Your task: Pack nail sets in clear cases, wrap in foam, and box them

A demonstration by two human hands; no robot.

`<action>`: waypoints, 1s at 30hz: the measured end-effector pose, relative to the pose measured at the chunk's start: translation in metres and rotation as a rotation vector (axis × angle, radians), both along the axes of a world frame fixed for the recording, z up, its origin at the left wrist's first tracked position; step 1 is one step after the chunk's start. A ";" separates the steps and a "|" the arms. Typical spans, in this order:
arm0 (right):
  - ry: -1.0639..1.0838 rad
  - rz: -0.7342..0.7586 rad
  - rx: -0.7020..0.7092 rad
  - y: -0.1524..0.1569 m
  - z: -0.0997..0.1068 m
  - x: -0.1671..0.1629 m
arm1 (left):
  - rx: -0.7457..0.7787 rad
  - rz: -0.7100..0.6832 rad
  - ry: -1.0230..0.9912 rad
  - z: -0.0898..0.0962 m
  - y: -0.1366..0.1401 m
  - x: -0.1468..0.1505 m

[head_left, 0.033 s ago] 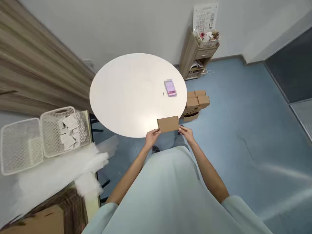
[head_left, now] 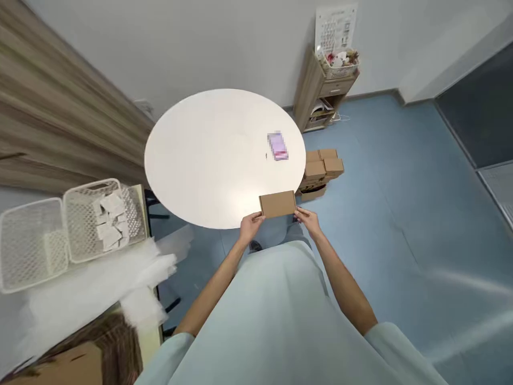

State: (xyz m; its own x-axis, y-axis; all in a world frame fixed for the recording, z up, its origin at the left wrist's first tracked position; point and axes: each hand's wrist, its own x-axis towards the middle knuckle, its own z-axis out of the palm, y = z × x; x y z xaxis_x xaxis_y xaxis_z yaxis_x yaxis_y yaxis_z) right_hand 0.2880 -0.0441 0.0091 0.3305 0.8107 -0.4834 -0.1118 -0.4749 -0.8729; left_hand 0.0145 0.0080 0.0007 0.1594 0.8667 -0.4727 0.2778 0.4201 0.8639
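Nearest to me, the person in the pale shirt holds a small brown cardboard box [head_left: 277, 204] with both hands at the near edge of the round white table [head_left: 200, 160]. The left hand [head_left: 250, 225] has its fingers closed on the box's left end, and the right hand [head_left: 306, 219] grips the right end in the same way. The box is flat and closed, and it seems to rest on the table rim, partly over the edge; I cannot tell how much of it is supported.

This is the risk I see: if one hand lets go while the box is so close to the edge, it may tip and fall to the blue floor. The grip is only at the two ends, so thin cardboard could also bend if it is squeezed.

Further on the table lies a small pink-purple item [head_left: 277, 145], well apart from the box. A push forward should not reach it.

Beyond the table's right side, a stack of similar brown boxes [head_left: 320, 168] stands on the floor. To the left are white mesh baskets [head_left: 60, 230] with paper pieces, far from the hands.
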 end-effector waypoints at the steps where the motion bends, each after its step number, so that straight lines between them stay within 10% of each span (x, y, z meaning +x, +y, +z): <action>1: -0.003 -0.013 -0.001 0.005 -0.001 0.015 | -0.002 -0.016 -0.001 0.001 0.008 0.015; 18: -0.048 -0.145 -0.043 0.141 -0.012 0.301 | 0.034 -0.169 0.213 0.014 0.169 0.320; 30: -0.059 -0.061 -0.163 0.273 -0.050 0.392 | -0.036 -0.180 0.257 -0.001 0.279 0.417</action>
State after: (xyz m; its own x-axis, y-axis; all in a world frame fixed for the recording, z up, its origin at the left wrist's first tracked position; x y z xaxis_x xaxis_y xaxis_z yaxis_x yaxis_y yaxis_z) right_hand 0.6799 0.2290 -0.0413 0.4085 0.7004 -0.5853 -0.0958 -0.6048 -0.7906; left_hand 0.4314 0.2868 -0.0001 0.1799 0.8176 -0.5470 0.5576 0.3733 0.7414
